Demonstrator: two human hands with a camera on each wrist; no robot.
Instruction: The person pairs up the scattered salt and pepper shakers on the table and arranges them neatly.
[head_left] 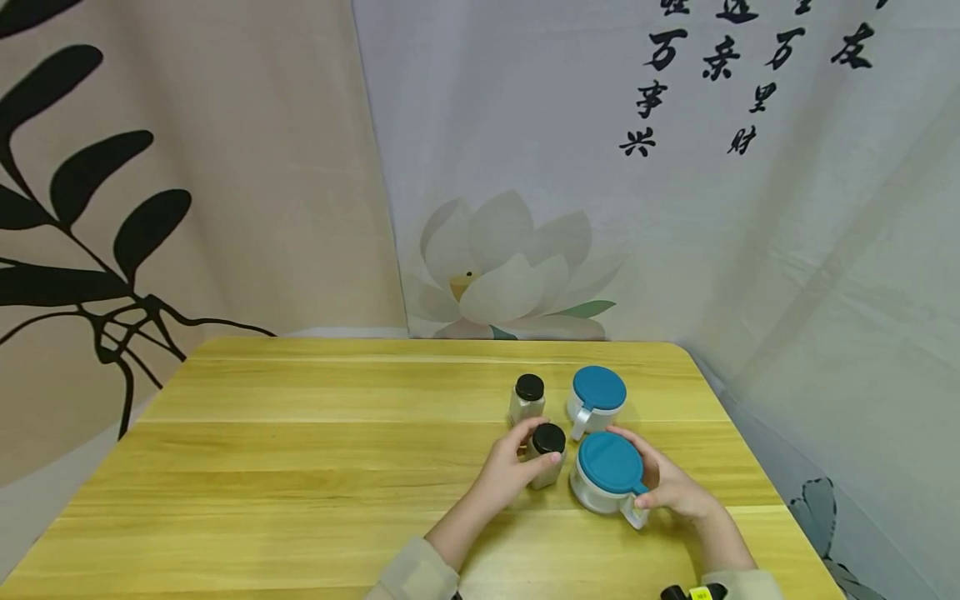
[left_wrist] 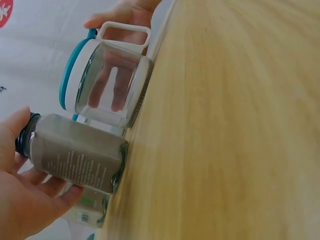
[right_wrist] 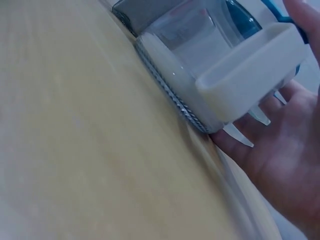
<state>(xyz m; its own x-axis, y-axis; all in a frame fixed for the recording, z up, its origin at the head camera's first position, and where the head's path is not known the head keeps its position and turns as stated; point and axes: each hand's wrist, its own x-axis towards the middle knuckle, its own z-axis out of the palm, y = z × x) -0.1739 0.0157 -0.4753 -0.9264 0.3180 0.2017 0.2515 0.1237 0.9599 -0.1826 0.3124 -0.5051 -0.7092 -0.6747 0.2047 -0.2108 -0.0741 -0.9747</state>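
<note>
My left hand [head_left: 504, 473] grips a squarish clear shaker bottle [left_wrist: 75, 152] with a black cap, thumb on one side and fingers on the other. Printed text shows on the bottle's side. Just right of it, my right hand [head_left: 678, 490] holds a round glass seasoning jar [head_left: 611, 467] with a blue lid and a white handle [right_wrist: 250, 75]. Its thumb is by the lid's edge near the handle, and its fingers reach round the jar's far side. Both held containers are close together at the table, the bottle slightly tilted in the left wrist view.
Behind them stand a second black-capped bottle [head_left: 528, 402] and a second blue-lidded jar [head_left: 597, 392], its handle toward me. The wooden table [head_left: 262, 467] extends far to the left. A printed cloth [head_left: 525, 125] hangs behind the table's back edge.
</note>
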